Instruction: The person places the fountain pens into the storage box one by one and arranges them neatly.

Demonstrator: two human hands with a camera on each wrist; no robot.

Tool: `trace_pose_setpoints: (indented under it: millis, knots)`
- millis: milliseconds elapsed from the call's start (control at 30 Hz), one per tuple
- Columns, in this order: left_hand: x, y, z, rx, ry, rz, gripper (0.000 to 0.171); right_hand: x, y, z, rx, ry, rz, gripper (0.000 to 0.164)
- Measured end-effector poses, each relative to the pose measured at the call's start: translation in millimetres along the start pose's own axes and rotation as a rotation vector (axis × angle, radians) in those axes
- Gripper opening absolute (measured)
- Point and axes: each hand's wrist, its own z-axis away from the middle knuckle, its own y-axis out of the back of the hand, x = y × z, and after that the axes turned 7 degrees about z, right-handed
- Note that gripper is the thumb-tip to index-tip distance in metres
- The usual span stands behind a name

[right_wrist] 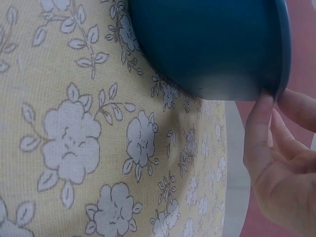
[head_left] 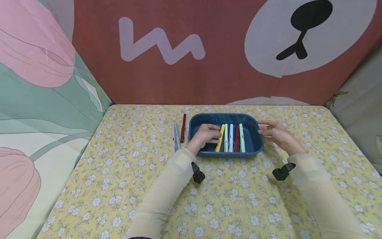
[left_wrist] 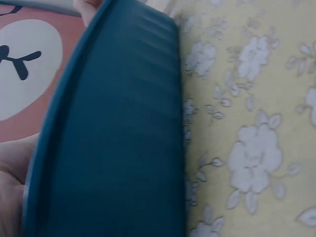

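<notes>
A dark blue plastic tray (head_left: 253, 154) holds several capped pens lying side by side. My left hand (head_left: 205, 135) reaches over its left part, and the curled fingers hold a yellow pen (head_left: 220, 138), which leans slightly; the thumb is hidden. Right of it lie a pale green pen (head_left: 226, 137), a light blue pen (head_left: 231, 137), a dark red pen (head_left: 236, 138) and another pale green pen (head_left: 242, 138). At the tray's right end, my right hand (head_left: 278, 135) pinches the rim, with fingers on both sides in the right wrist view.
Outside the tray, on its left, lie a red pen (head_left: 183, 128), a blue-green pen (head_left: 177, 135) and a pink pen (head_left: 173, 138). A yellow flowered cloth (head_left: 226, 199) covers the table. Behind it rises a reddish-brown printed backdrop (head_left: 185, 83).
</notes>
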Motion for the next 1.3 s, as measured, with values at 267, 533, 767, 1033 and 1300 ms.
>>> trace_pose_setpoints:
  millis: [267, 533, 767, 1033, 1300]
  knots:
    - [17.4, 13.5, 12.6, -0.062, -0.049, 0.043, 0.043, 1, 0, -1, 0.001, -0.002, 0.002, 0.060]
    - [29.9, 34.6, 22.8, -0.037, -0.101, 0.093, 0.045, 2, 0, -2, 0.004, -0.005, -0.007, 0.061]
    - [32.5, 57.1, 28.8, 0.017, -0.146, 0.125, 0.044, 1, -1, -1, 0.004, -0.007, -0.001, 0.061]
    - [30.5, 84.6, 35.5, 0.075, -0.147, 0.115, 0.045, 0, -1, -1, -0.005, 0.000, 0.024, 0.063]
    - [26.3, 105.8, 39.1, 0.118, -0.131, 0.122, 0.048, 1, -1, -2, -0.003, -0.005, 0.026, 0.063]
